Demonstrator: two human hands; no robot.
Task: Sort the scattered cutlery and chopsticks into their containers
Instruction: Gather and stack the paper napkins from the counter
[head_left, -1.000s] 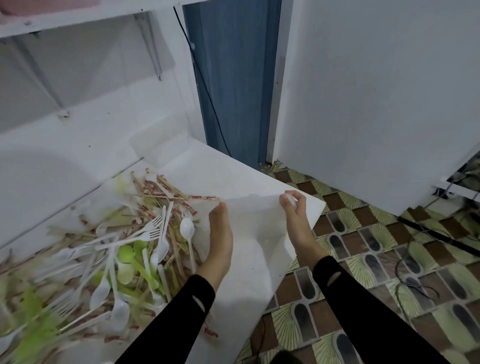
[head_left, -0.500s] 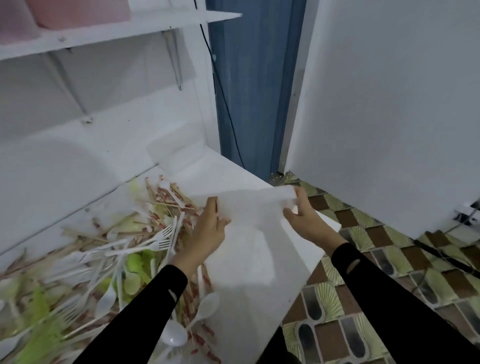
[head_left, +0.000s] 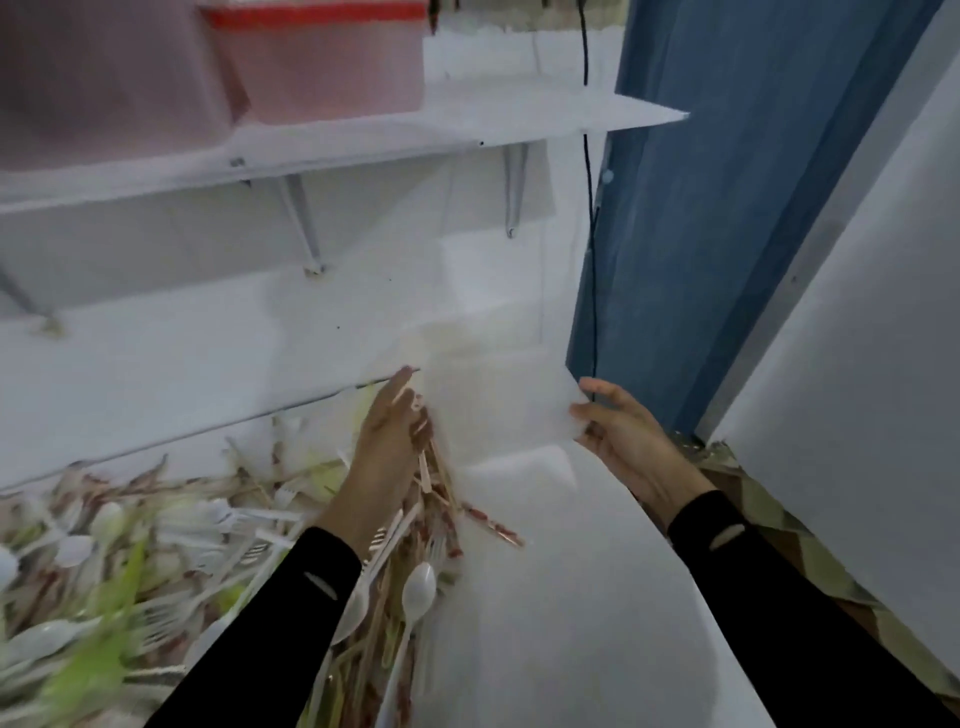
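On the left side of the white worktop (head_left: 571, 649), white plastic spoons and forks (head_left: 223, 519) are lying tangled with paper-wrapped chopsticks (head_left: 491, 525) against the wall, under a shelf (head_left: 467, 135) that is carrying pink boxes (head_left: 322, 57). Beside the heap's right edge, the left hand (head_left: 387, 452) is reaching up, its fingers lying along the left side of a translucent white container (head_left: 493, 400); I cannot tell whether they are gripping it. The right hand (head_left: 621, 439) is pinching the container's right edge between thumb and fingers, near a blue curtain (head_left: 727, 208).
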